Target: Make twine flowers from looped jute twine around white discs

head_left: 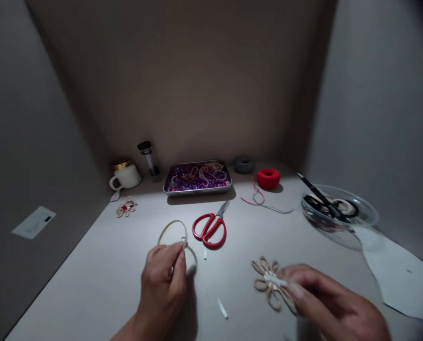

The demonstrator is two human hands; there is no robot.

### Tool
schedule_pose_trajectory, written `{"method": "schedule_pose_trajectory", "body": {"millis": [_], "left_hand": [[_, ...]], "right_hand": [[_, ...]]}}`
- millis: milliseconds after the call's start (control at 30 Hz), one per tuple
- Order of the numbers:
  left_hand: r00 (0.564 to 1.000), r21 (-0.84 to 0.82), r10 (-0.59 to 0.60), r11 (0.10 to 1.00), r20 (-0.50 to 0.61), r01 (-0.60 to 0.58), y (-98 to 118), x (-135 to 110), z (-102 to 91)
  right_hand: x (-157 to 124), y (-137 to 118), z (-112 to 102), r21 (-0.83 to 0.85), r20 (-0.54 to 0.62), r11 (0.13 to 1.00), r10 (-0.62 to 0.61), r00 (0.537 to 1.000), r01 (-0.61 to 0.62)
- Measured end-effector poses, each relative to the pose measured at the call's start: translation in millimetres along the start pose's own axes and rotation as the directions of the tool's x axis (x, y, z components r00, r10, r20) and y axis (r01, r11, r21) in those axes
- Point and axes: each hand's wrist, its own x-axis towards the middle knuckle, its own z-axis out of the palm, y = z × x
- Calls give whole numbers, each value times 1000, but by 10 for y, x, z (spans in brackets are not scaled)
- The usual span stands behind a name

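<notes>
In the head view, the right hand [330,300] held a flower of looped tan cord [268,273] above the near right part of the table [101,279], its thumb and fingers closed together on the flower's right edge. The petals spread out from the middle, the free ones pointing left, away from the hand and back toward the person. The flower was roughly round, with no clear long axis, but the white strip [276,280] across its middle had one: it ran from the centre rightward and slightly nearer, ending at the thumb. Whether the thumb pressed the strip itself could not be made out.

The left hand [165,279], well apart from the right, had a narrow pinch on a thin yellowish band [176,221]. The band arched up beyond the knuckles, its curve facing away from the person; its lower part was hidden by the fingers.

Between and beyond the hands lay red-handled scissors [207,233], their long axis slanting, blades pointing away and to the right. A loose white sliver [222,309] lay between the hands, slanting. Farther back stood a metal tray of beads [197,192], with a red yarn roll [268,179] to its right.
</notes>
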Motion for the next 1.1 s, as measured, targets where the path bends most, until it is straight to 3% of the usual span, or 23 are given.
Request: {"method": "schedule_pose_trajectory", "body": {"millis": [33,100,167,233,300,333,367,400,467,533,567,633,733,800,900,933,1000,1033,1100], "left_hand": [[999,96,6,995,41,-10,-41,34,11],[984,272,-29,962,177,-21,-117,70,52],[972,345,-73,938,223,-9,-156,67,84],[987,262,-55,965,151,13,-112,46,77],[995,26,-74,997,74,72,37,31,30],[983,-120,-145,980,109,158,146,32,0],[954,-235,-208,937,215,257,271,39,-26],[898,-308,-269,872,349,381,404,53,-44],[732,-366,-357,689,580,626,661,95,-43],[575,-345,-360,532,734,773,866,140,10],[527,-332,-343,488,778,807,942,159,50],[478,-340,-289,418,829,843,1042,183,139],[466,-368,-280,338,839,866,1094,196,240],[482,-382,-329,324,812,866,1086,197,271],[553,-422,-438,365,709,830,1023,169,299],[585,-439,-476,389,657,810,989,151,314],[650,-471,-518,448,557,760,913,105,357],[672,-480,-520,471,527,740,876,82,383],[678,-478,-513,481,526,735,817,49,437]], "right_hand": [[39,-20,-1,45,37,990,134,990,-136],[109,-70,6,141,111,919,356,928,-369],[162,-131,14,187,125,852,473,872,-489],[192,-192,20,189,132,842,488,863,-505],[201,-244,18,163,172,841,490,854,-515],[200,-263,13,142,201,838,497,844,-527],[199,-279,4,115,229,836,503,834,-536],[199,-290,-8,82,257,837,506,823,-540],[203,-301,-40,11,312,853,493,812,-522],[210,-300,-71,-50,359,881,456,814,-471],[214,-297,-82,-73,378,892,438,815,-446],[218,-291,-97,-104,406,905,417,813,-412],[237,-292,-120,-141,437,917,396,807,-374],[281,-289,-163,-179,443,933,360,821,-312],[404,-220,-287,-344,278,924,269,922,-166],[449,-174,-335,-452,178,884,222,959,-121],[519,-57,-415,-667,70,741,172,983,-82],[537,4,-438,-724,103,688,167,981,-41],[540,105,-442,-768,225,635,151,963,80]]}}
